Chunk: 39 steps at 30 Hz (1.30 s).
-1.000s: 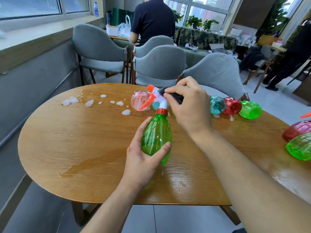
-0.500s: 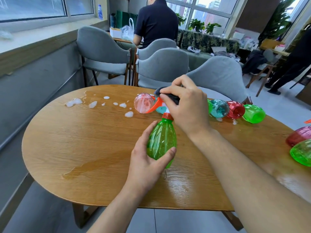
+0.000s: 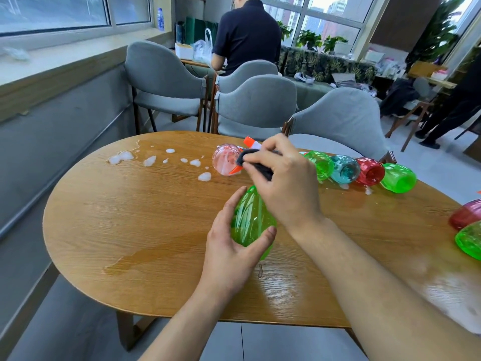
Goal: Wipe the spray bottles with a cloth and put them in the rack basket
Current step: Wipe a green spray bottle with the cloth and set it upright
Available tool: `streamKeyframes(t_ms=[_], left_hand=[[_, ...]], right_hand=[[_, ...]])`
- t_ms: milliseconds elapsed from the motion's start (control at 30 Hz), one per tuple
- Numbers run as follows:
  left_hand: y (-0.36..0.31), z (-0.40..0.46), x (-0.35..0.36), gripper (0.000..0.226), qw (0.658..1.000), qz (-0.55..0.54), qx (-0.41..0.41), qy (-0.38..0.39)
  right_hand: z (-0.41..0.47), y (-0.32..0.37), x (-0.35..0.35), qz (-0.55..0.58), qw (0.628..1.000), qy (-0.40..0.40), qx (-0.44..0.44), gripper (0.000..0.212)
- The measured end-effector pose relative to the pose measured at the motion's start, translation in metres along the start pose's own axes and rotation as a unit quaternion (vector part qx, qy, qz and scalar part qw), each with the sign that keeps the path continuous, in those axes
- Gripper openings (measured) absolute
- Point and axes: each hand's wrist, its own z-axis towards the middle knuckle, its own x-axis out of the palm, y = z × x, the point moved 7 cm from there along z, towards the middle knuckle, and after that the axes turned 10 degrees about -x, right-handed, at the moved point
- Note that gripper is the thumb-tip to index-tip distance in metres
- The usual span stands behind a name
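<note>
- The left hand [image 3: 231,246] wraps the body of a clear green plastic spray bottle [image 3: 250,222] near the middle of the oval wooden table [image 3: 130,230], thumb on its right flank, fingers curled round its left side.
- The right hand [image 3: 283,183] sits over the bottle's neck, at 12 o'clock from the left hand, fingers curled and pinching a dark grey cloth [image 3: 257,165] against the sprayer head.
- An orange-and-white nozzle tip [image 3: 251,143] pokes out beyond the right hand's fingers at 12 o'clock.
- A pale pink clear bottle [image 3: 226,162] lies on its side at 11 o'clock from the held bottle, just beside the cloth.
- At 1 to 2 o'clock, four bottles lie in a row, touching or nearly so: green [image 3: 320,165], teal [image 3: 345,169], red [image 3: 369,171], green [image 3: 398,177].
- At 3 o'clock, by the table's right edge, a pinkish-red bottle [image 3: 466,213] and a green one [image 3: 469,239] are partly cut off by the frame.
- White foam blobs [image 3: 149,160] dot the table at 10 to 11 o'clock; a wet patch [image 3: 145,254] spreads at 8 o'clock.
- Grey padded chairs [image 3: 256,105] stand beyond the table.
</note>
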Motion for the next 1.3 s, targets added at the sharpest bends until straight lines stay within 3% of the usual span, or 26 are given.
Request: streamKeyframes(t_ms=[133,300,400,467,567,667,800,967,1100,1300], left_hand=[[-0.002,0.0,-0.001,0.087,1.0,-0.002,0.003,0.0],[-0.007,-0.001,-0.005,0.081,0.999,-0.03,0.006,-0.009],[-0.004,0.0,-0.006,0.08,0.999,-0.035,0.003,-0.006],[-0.004,0.0,-0.005,0.08,0.999,-0.034,0.007,-0.005],[-0.005,0.0,-0.002,0.079,0.999,-0.043,0.004,-0.004],[-0.003,0.0,-0.005,0.077,0.997,-0.073,-0.018,-0.006],[-0.005,0.001,-0.004,0.076,0.997,-0.079,-0.018,-0.001],[-0.007,-0.002,0.0,0.077,0.997,-0.074,-0.012,0.015],[-0.005,-0.003,-0.003,0.075,0.995,-0.095,-0.021,0.003],[-0.005,-0.001,-0.008,0.075,0.994,-0.108,-0.029,-0.008]], right_hand=[[-0.002,0.016,0.009,0.018,0.996,0.051,-0.066,0.01],[-0.001,-0.027,-0.016,-0.012,0.996,-0.059,0.059,0.011],[-0.007,-0.014,-0.004,0.004,1.0,0.027,-0.001,0.009],[-0.007,-0.014,-0.004,-0.001,0.999,0.04,-0.012,0.008],[-0.002,-0.035,-0.017,-0.011,0.998,-0.012,0.054,0.009],[0.006,-0.047,-0.007,0.046,0.993,0.062,0.089,0.009],[0.036,-0.075,-0.01,0.168,0.966,0.04,0.193,0.004],[0.056,-0.072,0.009,0.198,0.946,0.171,0.194,0.006],[0.049,-0.073,0.008,0.216,0.926,0.219,0.218,0.002],[0.031,-0.083,-0.001,0.131,0.921,0.294,0.218,0.005]])
